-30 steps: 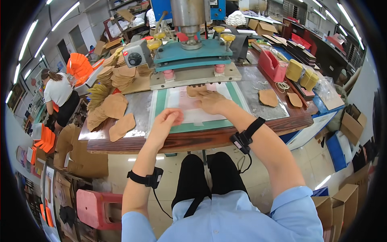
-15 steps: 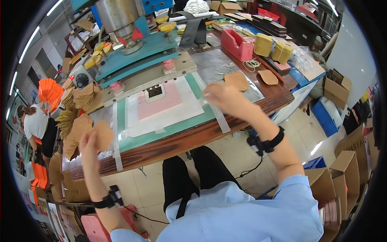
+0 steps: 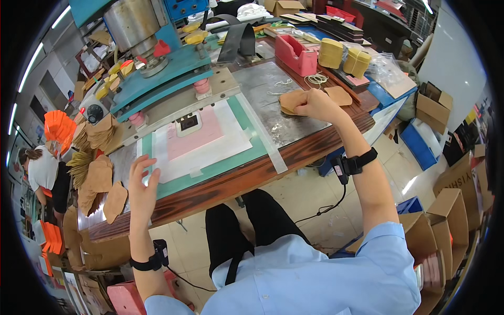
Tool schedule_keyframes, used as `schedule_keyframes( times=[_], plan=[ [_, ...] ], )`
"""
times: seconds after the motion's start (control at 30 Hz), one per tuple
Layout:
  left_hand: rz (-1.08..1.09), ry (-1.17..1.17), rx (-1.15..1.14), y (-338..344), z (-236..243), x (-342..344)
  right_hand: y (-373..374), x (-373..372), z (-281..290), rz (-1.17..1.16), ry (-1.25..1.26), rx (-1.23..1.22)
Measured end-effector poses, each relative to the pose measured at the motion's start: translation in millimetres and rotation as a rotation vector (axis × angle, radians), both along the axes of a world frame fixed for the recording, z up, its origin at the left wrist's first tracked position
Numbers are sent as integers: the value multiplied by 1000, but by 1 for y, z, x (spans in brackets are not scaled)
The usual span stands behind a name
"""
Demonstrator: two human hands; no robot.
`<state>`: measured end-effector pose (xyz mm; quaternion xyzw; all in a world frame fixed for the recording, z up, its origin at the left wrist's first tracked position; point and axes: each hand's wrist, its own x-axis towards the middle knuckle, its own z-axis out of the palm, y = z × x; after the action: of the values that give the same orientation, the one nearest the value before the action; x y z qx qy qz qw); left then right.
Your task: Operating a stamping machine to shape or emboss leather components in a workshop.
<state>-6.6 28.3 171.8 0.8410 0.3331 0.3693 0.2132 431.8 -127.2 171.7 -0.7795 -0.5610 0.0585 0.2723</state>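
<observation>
My left hand (image 3: 143, 184) is open, fingers apart and curved, over the left edge of the green mat (image 3: 220, 164), right of a loose tan piece (image 3: 115, 202) and a tan pile (image 3: 95, 173). My right hand (image 3: 317, 107) is closed on a tan piece (image 3: 289, 100) on the metal plate (image 3: 270, 128), beside another tan piece (image 3: 338, 95). Between my hands, the mat carries a white sheet, a pink sheet (image 3: 194, 144) and a pale frame with a dark square (image 3: 189, 122), just in front of the teal press (image 3: 152, 84).
A pink holder (image 3: 294, 55), yellow bundles (image 3: 331, 52) and white cord (image 3: 315, 80) sit at the back right. A co-worker (image 3: 44, 173) bends at the far left by orange pieces (image 3: 58, 126). Cardboard boxes (image 3: 441, 220) and a pink stool (image 3: 123, 294) stand beside me.
My right hand has moved from the middle of the mat to a tan piece at right. My left hand has released the piece it held at left half a second ago. The view has turned.
</observation>
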Motion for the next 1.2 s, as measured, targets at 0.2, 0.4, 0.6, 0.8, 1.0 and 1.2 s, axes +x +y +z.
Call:
schedule_keyframes(
  times=[0.2,0.4,0.6,0.8,1.0,1.2],
  plan=[
    [-63,-1,-47,-16,2,8,5,-19,0,-43,-73,93],
    [-209,110,-137,-19,3,10,43,-122,3,274,-117,441],
    [-299,296,237,-9,-1,46,100,-197,-26,567,-287,408],
    [-218,546,398,2,-16,48,71,-184,-6,707,-310,125],
    [-90,719,419,17,-13,52,104,-178,-21,724,-388,28],
    [-56,736,258,39,-10,68,136,-180,-9,590,-361,-187]
  ],
)
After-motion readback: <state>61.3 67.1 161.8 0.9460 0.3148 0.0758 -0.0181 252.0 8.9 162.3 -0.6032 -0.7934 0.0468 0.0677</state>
